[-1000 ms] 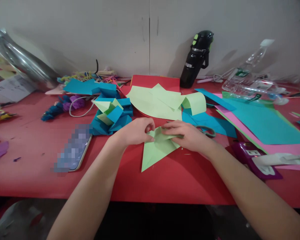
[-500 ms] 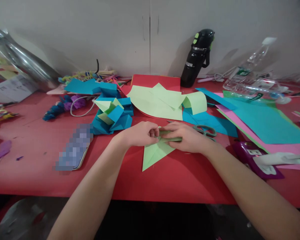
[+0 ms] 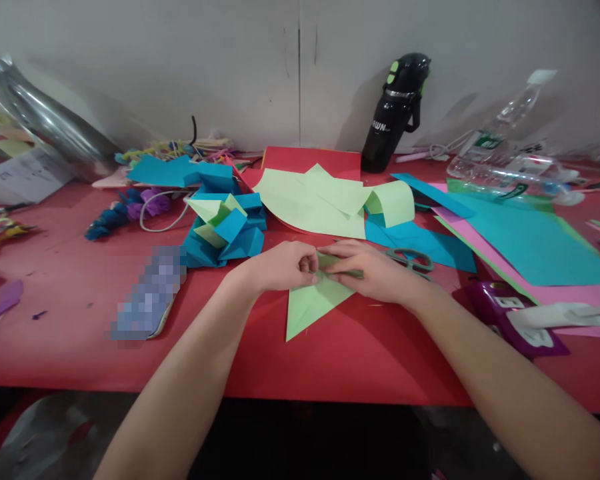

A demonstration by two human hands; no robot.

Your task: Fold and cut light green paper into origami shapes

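Note:
A light green sheet of paper [image 3: 313,307], folded into pointed flaps, lies on the red table, one corner toward me. At its upper left edge, my left hand [image 3: 290,267] has its fingers curled closed on the paper. From the right, my right hand [image 3: 365,270] grips a folded flap between thumb and fingers. Parts of the folds are hidden under both hands. Just behind my right hand lie scissors [image 3: 413,260], their handles showing and the blades mostly covered.
Behind the hands are light green sheets [image 3: 310,200] and folded blue paper pieces [image 3: 230,233]. A phone [image 3: 150,293] lies left, a purple power strip [image 3: 517,320] right. Blue and pink sheets [image 3: 530,233], a black bottle [image 3: 395,113] and clear plastic bottles [image 3: 500,133] stand or lie farther back.
The flap under my right hand's fingers has shifted slightly, showing more of its green face. Both hands stay in nearly the same place.

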